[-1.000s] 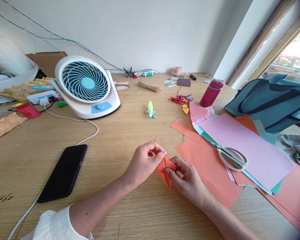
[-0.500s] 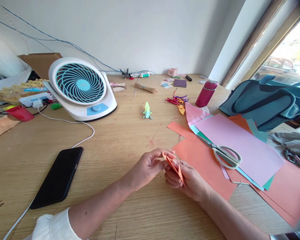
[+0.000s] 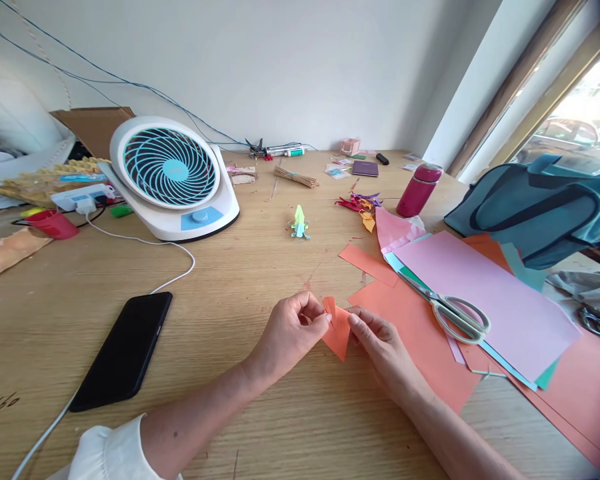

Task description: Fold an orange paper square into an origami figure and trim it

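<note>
Between my two hands is a small piece of folded orange paper (image 3: 338,337), its lower end coming to a point. My left hand (image 3: 293,328) pinches its left edge near the top between thumb and fingers. At its right edge, my right hand (image 3: 383,339) grips it with the thumb in front and the fingers behind. A narrow flap stands up at the top of the paper. Beyond the hands, a small green and blue paper figure (image 3: 300,223) stands on the table.
Scissors (image 3: 460,319) lie on pink paper sheets (image 3: 490,287) and orange sheets (image 3: 415,340) at right. A fan (image 3: 175,180) and a phone (image 3: 125,350) are at left. A red bottle (image 3: 419,191) and a blue-grey bag (image 3: 525,207) stand at the back right.
The folded orange paper has been turned from nearly edge-on so its flat face shows. My right hand has shifted from wrapping it to pinching its right edge. The view has moved slightly.
</note>
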`<action>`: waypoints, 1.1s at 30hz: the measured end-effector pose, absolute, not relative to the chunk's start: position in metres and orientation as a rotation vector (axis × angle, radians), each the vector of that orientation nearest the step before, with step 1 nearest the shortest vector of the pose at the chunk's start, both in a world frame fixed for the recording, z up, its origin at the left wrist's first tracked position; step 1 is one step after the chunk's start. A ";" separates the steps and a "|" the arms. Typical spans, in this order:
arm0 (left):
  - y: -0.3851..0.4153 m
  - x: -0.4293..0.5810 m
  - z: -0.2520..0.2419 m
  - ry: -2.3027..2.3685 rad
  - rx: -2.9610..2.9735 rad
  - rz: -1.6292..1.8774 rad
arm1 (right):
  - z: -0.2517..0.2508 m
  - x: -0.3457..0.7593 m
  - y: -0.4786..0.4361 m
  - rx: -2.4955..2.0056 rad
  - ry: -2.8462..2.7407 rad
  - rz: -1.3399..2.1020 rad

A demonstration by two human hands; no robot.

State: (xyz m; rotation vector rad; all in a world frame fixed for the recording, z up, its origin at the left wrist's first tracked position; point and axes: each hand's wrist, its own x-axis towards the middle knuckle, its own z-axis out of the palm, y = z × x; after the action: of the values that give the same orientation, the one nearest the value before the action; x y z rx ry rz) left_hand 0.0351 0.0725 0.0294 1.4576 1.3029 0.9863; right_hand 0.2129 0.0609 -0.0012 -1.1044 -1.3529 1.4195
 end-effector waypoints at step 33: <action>0.068 0.041 0.019 1.248 1.274 0.851 | 0.003 0.207 0.061 -1.105 -1.161 1.616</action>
State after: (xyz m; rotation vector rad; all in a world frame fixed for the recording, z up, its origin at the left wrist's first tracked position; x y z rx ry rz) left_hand 0.0411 0.0684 0.0191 1.2739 1.2484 0.8508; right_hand 0.2070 0.0613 0.0033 -1.1055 -1.1611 1.6164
